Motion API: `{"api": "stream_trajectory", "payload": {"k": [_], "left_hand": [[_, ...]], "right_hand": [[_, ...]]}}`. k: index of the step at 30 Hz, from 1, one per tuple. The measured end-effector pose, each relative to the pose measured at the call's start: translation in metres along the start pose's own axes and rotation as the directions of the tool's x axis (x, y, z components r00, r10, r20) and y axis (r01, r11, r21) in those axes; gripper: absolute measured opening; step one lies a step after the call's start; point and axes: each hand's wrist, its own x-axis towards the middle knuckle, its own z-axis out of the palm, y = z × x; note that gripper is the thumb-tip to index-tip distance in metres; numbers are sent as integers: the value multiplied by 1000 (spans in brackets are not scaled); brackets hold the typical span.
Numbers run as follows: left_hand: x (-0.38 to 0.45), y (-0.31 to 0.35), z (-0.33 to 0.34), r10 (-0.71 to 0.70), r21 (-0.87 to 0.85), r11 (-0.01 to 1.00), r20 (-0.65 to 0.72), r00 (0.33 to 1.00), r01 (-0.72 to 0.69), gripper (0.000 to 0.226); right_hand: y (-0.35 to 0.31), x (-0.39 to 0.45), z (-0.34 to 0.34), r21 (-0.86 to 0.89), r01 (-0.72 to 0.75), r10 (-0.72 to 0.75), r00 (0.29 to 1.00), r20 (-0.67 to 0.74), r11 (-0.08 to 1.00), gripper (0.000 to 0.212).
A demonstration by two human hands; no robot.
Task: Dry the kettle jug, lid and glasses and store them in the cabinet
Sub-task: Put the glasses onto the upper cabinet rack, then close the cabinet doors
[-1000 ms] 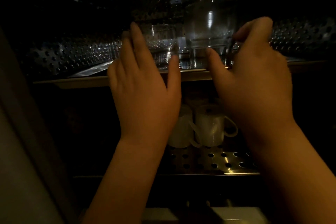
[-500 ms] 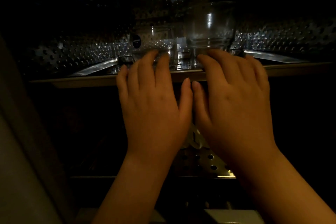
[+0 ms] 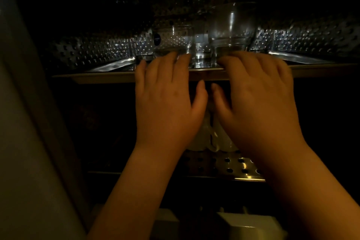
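Glasses (image 3: 172, 40), one bearing an unreadable dark sticker (image 3: 157, 39), stand beyond flat, released left hand (image 3: 167, 103) and right hand (image 3: 257, 101).

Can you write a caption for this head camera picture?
Left hand and right hand touch two glasses on the upper cabinet shelf.

2 clear glasses (image 3: 173, 40) – upper shelf (image 3: 109, 78)

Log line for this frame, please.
stage: storing | left hand: open, at shelf edge | right hand: open | two glasses on shelf, released
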Motion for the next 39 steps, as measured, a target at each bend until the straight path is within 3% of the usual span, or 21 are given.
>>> {"api": "stream_trajectory", "payload": {"k": [5,18,25,39], "left_hand": [[-10,2,-13,2,-36,999,65,998,1,50],[-56,29,-67,171,-376,920,140,975,-107,55],[-95,83,-108,315,-543,822,180,932,-173,56],[-161,208,-221,519,-761,572,48,854,-305,56]], "right_hand": [[1,-9,-16,28,41,-43,994,97,999,50],[-19,-89,-110,-78,-151,158,983,97,985,51],[-16,-151,-189,-239,-266,288,956,61,934,51],[-11,-254,-367,-459,-368,397,917,-35,809,53]]}}
